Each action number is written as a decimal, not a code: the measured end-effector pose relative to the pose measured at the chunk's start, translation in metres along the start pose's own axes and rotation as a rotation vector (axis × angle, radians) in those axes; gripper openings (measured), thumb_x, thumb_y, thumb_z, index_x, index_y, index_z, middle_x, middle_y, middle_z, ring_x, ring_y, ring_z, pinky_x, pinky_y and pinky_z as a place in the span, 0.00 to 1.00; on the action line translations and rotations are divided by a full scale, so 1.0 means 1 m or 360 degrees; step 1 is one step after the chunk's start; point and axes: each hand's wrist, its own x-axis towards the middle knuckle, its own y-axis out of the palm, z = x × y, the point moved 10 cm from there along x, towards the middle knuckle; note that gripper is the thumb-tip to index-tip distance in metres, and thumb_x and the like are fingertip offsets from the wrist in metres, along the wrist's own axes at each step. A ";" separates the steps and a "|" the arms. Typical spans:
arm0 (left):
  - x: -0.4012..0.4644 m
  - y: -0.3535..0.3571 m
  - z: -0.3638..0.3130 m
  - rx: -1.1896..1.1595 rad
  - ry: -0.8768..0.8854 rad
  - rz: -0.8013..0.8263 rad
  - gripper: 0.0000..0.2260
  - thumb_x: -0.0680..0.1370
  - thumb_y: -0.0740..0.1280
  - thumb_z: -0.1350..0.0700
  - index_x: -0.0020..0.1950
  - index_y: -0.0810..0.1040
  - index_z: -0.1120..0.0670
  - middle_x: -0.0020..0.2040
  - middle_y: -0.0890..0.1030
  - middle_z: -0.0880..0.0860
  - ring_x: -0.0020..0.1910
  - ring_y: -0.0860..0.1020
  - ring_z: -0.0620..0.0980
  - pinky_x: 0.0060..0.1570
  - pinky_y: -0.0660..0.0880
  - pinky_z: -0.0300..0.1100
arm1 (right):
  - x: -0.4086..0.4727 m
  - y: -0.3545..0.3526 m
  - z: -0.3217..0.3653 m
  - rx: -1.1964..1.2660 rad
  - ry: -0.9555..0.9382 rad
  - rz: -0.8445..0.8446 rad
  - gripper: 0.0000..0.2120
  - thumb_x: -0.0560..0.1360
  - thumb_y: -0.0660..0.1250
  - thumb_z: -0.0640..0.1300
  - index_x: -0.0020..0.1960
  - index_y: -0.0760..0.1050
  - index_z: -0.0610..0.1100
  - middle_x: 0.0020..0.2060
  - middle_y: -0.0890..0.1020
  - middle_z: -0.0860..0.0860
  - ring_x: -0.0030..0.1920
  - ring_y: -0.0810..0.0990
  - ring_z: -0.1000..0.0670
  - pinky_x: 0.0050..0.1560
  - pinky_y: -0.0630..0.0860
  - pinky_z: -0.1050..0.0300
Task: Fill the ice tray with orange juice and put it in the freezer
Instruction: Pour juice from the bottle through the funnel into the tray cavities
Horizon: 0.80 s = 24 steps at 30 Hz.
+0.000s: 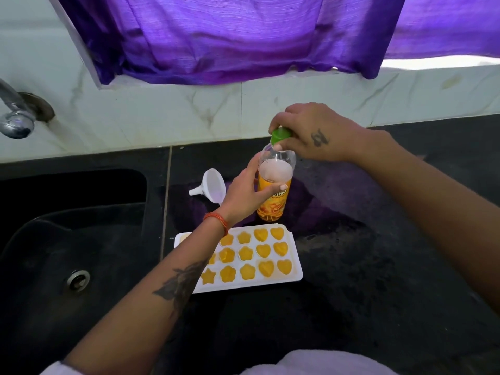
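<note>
A white ice tray (295, 255) lies on the black counter, its star, flower and heart cells filled with orange juice; my left forearm hides its left part. Just behind it stands an orange juice bottle (273, 196), partly full. My left hand (244, 193) is wrapped around the bottle's body. My right hand (311, 133) grips the green cap (280, 135) on top of the bottle's neck.
A white funnel (212, 186) lies on its side left of the bottle. A black sink (67, 239) with a drain is at the left, a metal tap (16, 117) above it. A tiled wall and a purple curtain (230, 36) stand behind the black counter (378, 239).
</note>
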 end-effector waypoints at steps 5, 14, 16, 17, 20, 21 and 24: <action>0.003 -0.005 -0.002 0.0238 0.0007 -0.0025 0.35 0.72 0.70 0.41 0.75 0.57 0.44 0.63 0.73 0.50 0.64 0.69 0.51 0.61 0.70 0.47 | 0.003 -0.002 -0.006 0.0075 0.0024 0.0056 0.17 0.76 0.63 0.52 0.61 0.72 0.44 0.52 0.79 0.43 0.45 0.71 0.51 0.46 0.66 0.59; -0.006 0.002 0.000 -0.0055 -0.0147 0.0086 0.32 0.76 0.68 0.49 0.75 0.57 0.50 0.68 0.71 0.51 0.64 0.73 0.50 0.63 0.73 0.49 | -0.003 -0.001 0.003 -0.0101 0.0037 -0.0172 0.25 0.77 0.55 0.59 0.58 0.72 0.39 0.49 0.80 0.42 0.45 0.77 0.45 0.46 0.73 0.53; -0.007 0.002 -0.002 -0.0028 -0.0149 0.0094 0.32 0.76 0.68 0.49 0.75 0.57 0.50 0.68 0.71 0.52 0.64 0.72 0.51 0.63 0.73 0.49 | -0.001 -0.001 -0.003 0.0021 0.0040 -0.0068 0.23 0.76 0.57 0.58 0.59 0.72 0.41 0.49 0.80 0.42 0.43 0.74 0.48 0.45 0.71 0.55; -0.008 0.003 -0.003 -0.0021 -0.0152 0.0093 0.32 0.76 0.68 0.49 0.75 0.56 0.50 0.68 0.71 0.52 0.64 0.72 0.51 0.63 0.73 0.48 | 0.000 0.000 -0.006 0.0058 0.0018 0.0006 0.21 0.77 0.59 0.57 0.60 0.72 0.42 0.49 0.80 0.42 0.43 0.73 0.50 0.45 0.70 0.56; -0.009 0.003 -0.003 -0.0029 -0.0156 0.0048 0.31 0.76 0.68 0.50 0.75 0.57 0.51 0.67 0.72 0.52 0.63 0.74 0.51 0.60 0.74 0.45 | -0.004 0.002 -0.004 0.0071 -0.0016 0.0007 0.18 0.78 0.58 0.53 0.60 0.72 0.41 0.50 0.80 0.42 0.44 0.75 0.48 0.45 0.69 0.56; -0.010 0.004 -0.003 -0.0035 -0.0158 0.0025 0.31 0.76 0.68 0.51 0.75 0.57 0.51 0.66 0.72 0.51 0.62 0.74 0.51 0.59 0.75 0.44 | -0.008 0.001 -0.003 0.0065 0.0032 -0.0089 0.18 0.78 0.57 0.53 0.59 0.72 0.40 0.49 0.80 0.43 0.45 0.76 0.47 0.45 0.70 0.55; -0.010 0.003 -0.005 -0.0011 -0.0143 -0.0027 0.30 0.76 0.68 0.51 0.74 0.59 0.50 0.63 0.74 0.47 0.61 0.76 0.50 0.56 0.76 0.41 | -0.022 -0.001 0.000 -0.0015 0.0348 -0.0389 0.20 0.79 0.56 0.54 0.56 0.73 0.38 0.46 0.80 0.43 0.43 0.77 0.47 0.42 0.68 0.57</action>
